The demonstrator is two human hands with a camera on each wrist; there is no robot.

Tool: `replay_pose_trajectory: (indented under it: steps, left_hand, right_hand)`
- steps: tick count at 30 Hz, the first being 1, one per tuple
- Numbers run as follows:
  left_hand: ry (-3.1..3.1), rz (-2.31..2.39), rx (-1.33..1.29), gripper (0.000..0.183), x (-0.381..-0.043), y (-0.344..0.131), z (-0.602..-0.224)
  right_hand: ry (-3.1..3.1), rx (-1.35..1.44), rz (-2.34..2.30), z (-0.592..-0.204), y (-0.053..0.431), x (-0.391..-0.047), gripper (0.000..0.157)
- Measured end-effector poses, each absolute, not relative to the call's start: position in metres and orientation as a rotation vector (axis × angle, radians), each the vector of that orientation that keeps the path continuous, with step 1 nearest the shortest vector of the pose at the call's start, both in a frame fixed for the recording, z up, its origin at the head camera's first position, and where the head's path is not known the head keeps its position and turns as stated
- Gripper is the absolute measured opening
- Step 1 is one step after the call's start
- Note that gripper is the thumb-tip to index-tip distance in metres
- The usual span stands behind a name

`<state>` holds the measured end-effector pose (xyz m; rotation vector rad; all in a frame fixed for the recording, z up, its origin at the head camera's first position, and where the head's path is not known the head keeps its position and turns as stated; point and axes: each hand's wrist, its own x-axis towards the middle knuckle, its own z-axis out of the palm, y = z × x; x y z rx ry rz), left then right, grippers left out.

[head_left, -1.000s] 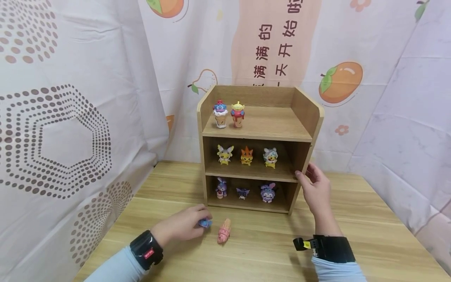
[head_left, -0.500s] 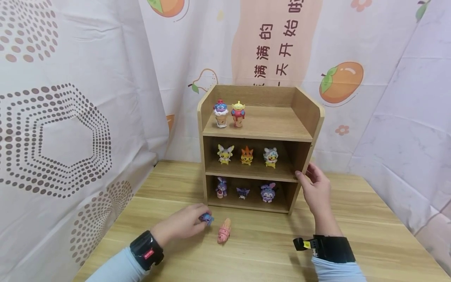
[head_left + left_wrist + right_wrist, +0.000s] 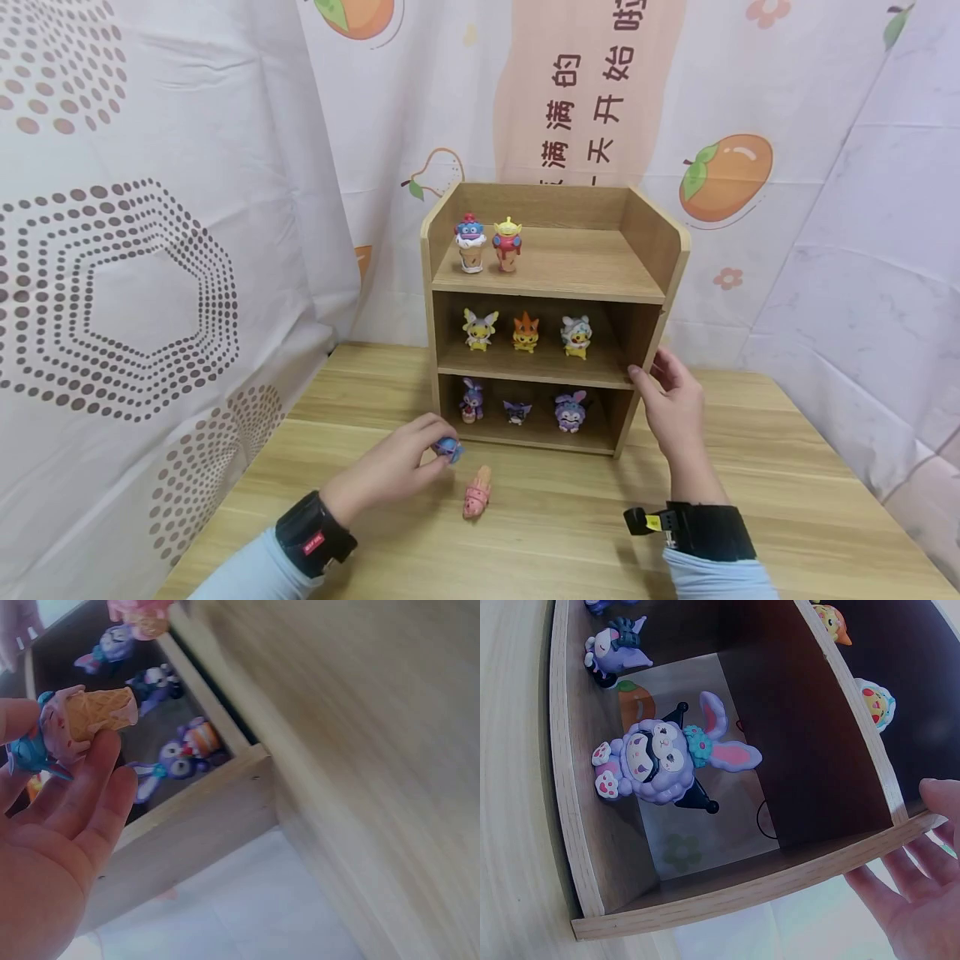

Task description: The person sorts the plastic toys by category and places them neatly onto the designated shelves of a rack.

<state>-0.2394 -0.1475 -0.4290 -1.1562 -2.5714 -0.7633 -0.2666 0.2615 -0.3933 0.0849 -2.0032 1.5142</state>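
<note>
My left hand (image 3: 397, 463) pinches a small ice-cream-cone figurine (image 3: 99, 712) with a blue head and a waffle cone, in front of the shelf's lower left corner. In the left wrist view the figurine lies sideways between thumb and fingers, its cone pointing right. A pink ice-cream-cone figurine (image 3: 477, 493) lies on the table, right of that hand. The wooden shelf (image 3: 547, 289) has three levels. My right hand (image 3: 672, 406) grips its right side panel (image 3: 780, 883), thumb at the front edge and fingers around the outside.
Two cone figurines, one blue-headed (image 3: 470, 242) and one yellow-headed (image 3: 507, 243), stand on the top left. Three yellow-and-orange figurines (image 3: 526, 332) occupy the middle level. Below are three purple ones, including a long-eared figurine (image 3: 656, 757). A printed curtain (image 3: 405, 92) hangs behind the table (image 3: 555, 525).
My left hand has lifted the blue figurine from beside the pink one and carried it up and slightly right, toward the shelf. The right hand stays in place on the panel.
</note>
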Motion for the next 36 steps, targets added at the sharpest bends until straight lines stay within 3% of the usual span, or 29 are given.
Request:
replay_pose_trajectory:
  steps: [21, 36]
  left_hand:
    - [-2.172, -0.953, -1.242, 0.040, -0.240, -0.128, -0.393]
    - [-1.945, -0.927, -1.268, 0.041, -0.244, -0.103, -0.347]
  right_hand:
    - [-2.022, 0.075, 1.491, -0.395, 0.265, -0.268, 0.050]
    - [-2.037, 0.072, 1.489, -0.396, 0.265, -0.269, 0.050]
